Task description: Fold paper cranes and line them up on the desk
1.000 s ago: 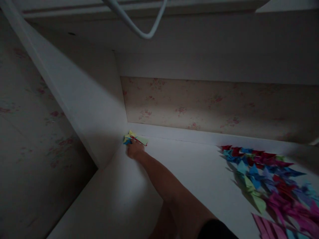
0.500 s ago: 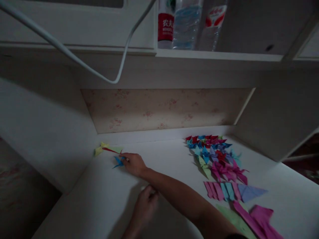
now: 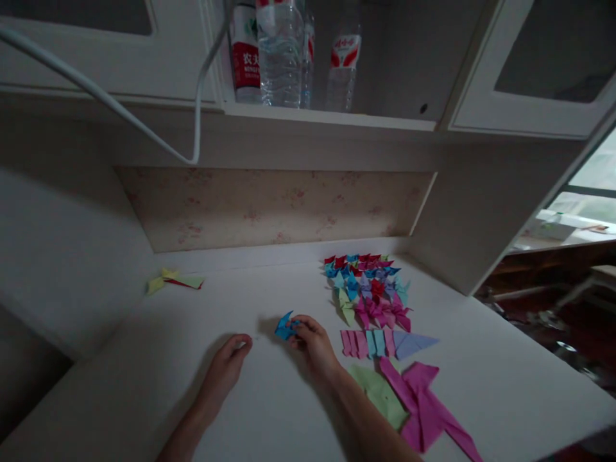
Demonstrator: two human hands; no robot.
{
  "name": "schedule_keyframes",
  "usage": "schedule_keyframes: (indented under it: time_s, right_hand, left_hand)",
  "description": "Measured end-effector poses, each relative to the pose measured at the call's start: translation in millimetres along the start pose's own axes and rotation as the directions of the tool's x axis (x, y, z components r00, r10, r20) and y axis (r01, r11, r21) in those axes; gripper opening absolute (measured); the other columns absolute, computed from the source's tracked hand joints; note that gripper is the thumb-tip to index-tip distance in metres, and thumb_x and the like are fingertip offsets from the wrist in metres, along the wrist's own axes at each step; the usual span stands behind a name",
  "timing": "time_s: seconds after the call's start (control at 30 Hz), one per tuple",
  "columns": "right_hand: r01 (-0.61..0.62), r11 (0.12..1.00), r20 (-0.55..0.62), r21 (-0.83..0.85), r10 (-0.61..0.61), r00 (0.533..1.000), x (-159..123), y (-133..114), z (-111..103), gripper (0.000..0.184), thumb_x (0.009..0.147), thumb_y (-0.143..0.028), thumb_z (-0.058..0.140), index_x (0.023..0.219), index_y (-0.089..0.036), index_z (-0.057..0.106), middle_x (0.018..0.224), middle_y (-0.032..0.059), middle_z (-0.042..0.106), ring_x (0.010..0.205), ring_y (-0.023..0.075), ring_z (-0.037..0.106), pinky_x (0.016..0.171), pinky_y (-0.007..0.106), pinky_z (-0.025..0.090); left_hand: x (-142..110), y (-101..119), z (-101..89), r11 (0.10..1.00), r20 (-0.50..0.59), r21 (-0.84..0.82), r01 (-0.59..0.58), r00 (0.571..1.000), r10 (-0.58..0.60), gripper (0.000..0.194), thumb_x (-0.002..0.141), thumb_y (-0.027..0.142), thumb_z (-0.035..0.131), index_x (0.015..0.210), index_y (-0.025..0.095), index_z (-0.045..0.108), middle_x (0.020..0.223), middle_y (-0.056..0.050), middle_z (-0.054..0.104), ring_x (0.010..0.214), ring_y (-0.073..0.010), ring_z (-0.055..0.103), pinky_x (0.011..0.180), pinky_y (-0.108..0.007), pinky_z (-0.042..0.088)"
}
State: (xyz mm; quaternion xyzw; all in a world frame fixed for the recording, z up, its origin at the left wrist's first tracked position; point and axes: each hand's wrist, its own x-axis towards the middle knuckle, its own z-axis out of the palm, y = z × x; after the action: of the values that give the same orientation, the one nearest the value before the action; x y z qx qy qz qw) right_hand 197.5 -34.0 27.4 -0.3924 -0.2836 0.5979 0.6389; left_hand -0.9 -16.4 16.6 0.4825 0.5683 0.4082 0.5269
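Note:
A small blue origami crane point(image 3: 285, 328) is pinched between the thumb and fingers of my right hand point(image 3: 312, 343), a little above the white tabletop. To its left, my left hand point(image 3: 231, 354) is loosely closed, thumb near the curled forefinger, with nothing visible in it. Right of my hands stand rows of small folded cranes point(image 3: 370, 289) in red, blue, purple, green and pink. In front of them lies a row of pink and light-blue folded strips point(image 3: 366, 344) beside a purple folded piece point(image 3: 411, 343). Nearer me rest a large magenta folded piece point(image 3: 423, 407) and a green one point(image 3: 382, 391).
Yellow, green and red folded papers point(image 3: 176, 280) lie at the table's back left. Overhead, plastic bottles point(image 3: 282, 58) stand on an open shelf point(image 3: 337, 119), and a white cable point(image 3: 144, 128) hangs in front of the cabinet. Side panels border the white table point(image 3: 269, 410).
My right hand has brought the blue crane away from the back left, toward me and the middle. My left hand is now left of it, no longer beneath the right arm. The view has turned right.

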Motion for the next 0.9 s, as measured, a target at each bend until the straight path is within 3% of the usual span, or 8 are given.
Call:
schedule_keyframes:
  time_s: [0.1,0.23,0.4,0.57,0.7,0.8,0.9]
  right_hand:
    - [-0.069,0.985,0.050,0.160,0.061,0.997,-6,3,2,0.021,0.060,-0.019,0.074,0.079,-0.016,0.065,0.081,0.0027,0.068,0.053,0.0077,0.057,0.050,0.018,0.044]
    - [-0.151,0.959,0.138,0.242,0.121,0.983,-9,3,5,0.017,0.060,-0.016,0.073,0.074,-0.018,0.065,0.081,0.0030,0.066,0.052,0.0099,0.056,0.045,0.020,0.043]
    - [-0.137,0.961,0.124,0.238,0.110,0.986,-10,-2,1,0.009,0.061,-0.013,0.065,0.067,-0.019,0.063,0.063,-0.0011,0.057,0.050,0.0096,0.048,0.042,0.019,0.036]
    - [-0.110,0.984,0.198,0.138,0.081,0.977,-9,-1,-2,0.006,0.059,-0.015,0.060,0.064,-0.018,0.061,0.048,-0.0049,0.045,0.039,0.0073,0.034,0.038,0.019,0.022]
    - [-0.125,0.986,0.253,0.114,0.093,0.963,-10,0,-2,0.005,0.057,-0.015,0.057,0.061,-0.017,0.061,0.063,-0.0021,0.053,0.038,0.0046,0.031,0.037,0.020,0.018]
    - [-0.147,0.985,0.278,0.088,0.117,0.953,-11,0,-1,0.007,0.057,-0.016,0.057,0.061,-0.016,0.062,0.068,-0.0002,0.055,0.041,0.0051,0.035,0.038,0.020,0.021]
    - [-0.180,0.980,0.255,0.086,0.153,0.955,-11,2,0,0.017,0.056,-0.015,0.058,0.072,-0.016,0.066,0.063,-0.0003,0.055,0.048,0.0096,0.044,0.042,0.021,0.030]
  left_hand:
    - [-9,7,7.5,0.989,0.015,-0.138,0.053,0.999,-0.052,0.046,0.063,0.053,0.068,0.091,0.018,0.057,0.049,0.012,0.030,0.038,-0.0044,0.025,0.040,-0.017,0.013]
    - [-20,16,34.1,0.938,0.164,-0.331,0.099,0.985,-0.046,0.039,0.071,0.053,0.063,0.089,0.019,0.054,0.056,0.011,0.037,0.038,-0.0020,0.022,0.038,-0.016,0.015]
    - [-31,20,62.2,0.926,0.271,-0.351,0.139,0.962,-0.042,0.036,0.075,0.054,0.058,0.079,0.019,0.050,0.062,0.009,0.044,0.038,-0.0022,0.030,0.038,-0.017,0.022]
    - [-42,22,54.4,0.898,0.431,-0.302,0.320,0.886,-0.171,0.040,0.077,0.058,0.053,0.070,0.018,0.050,0.062,0.006,0.047,0.039,-0.0029,0.034,0.041,-0.019,0.026]
    - [-45,24,44.8,0.843,0.553,-0.301,0.446,0.802,-0.227,0.039,0.077,0.053,0.055,0.067,0.016,0.053,0.060,0.004,0.049,0.040,-0.0029,0.036,0.041,-0.019,0.027]
    - [-44,23,42.2,0.852,0.556,-0.295,0.433,0.803,-0.215,0.029,0.076,0.043,0.060,0.071,0.015,0.057,0.063,0.002,0.053,0.040,-0.0030,0.038,0.040,-0.019,0.028]
    - [-43,22,41.7,0.895,0.541,-0.290,0.338,0.830,-0.138,0.021,0.074,0.036,0.064,0.074,0.015,0.058,0.062,0.003,0.053,0.040,-0.0037,0.039,0.040,-0.018,0.029]
